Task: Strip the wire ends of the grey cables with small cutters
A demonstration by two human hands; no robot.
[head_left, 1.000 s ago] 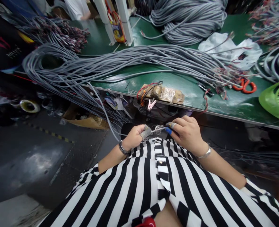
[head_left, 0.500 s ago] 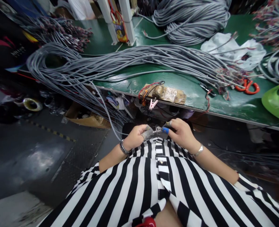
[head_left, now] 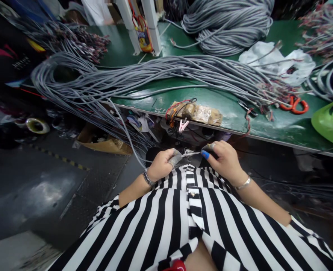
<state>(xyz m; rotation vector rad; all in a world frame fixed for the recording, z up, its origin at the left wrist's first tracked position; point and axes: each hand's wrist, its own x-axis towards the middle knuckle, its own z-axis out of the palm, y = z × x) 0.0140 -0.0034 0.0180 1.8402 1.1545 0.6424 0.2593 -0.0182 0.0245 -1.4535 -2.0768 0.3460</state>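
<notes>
My left hand is closed in a pinch on a grey cable near its stripped end. Thin pale strands stick out past the fingertips, some of them tangled. Opposite it, my right hand pinches the far tip of these strands between thumb and finger, so they run taut across the gap. Both hands have grey coverings on some fingertips, and blue tape wraps the right thumb. The cable trails from my left hand up to the large grey cable bundle on the green table.
Along the table's front edge lie a taped wooden block with a pink clip, dark pliers and orange-handled scissors. A green plastic basket stands at the right. Cable coils lie behind. An open cardboard box sits below.
My right hand has moved a little to the right, away from my left hand, drawing strands out straight between them. My left hand has stayed almost still.
</notes>
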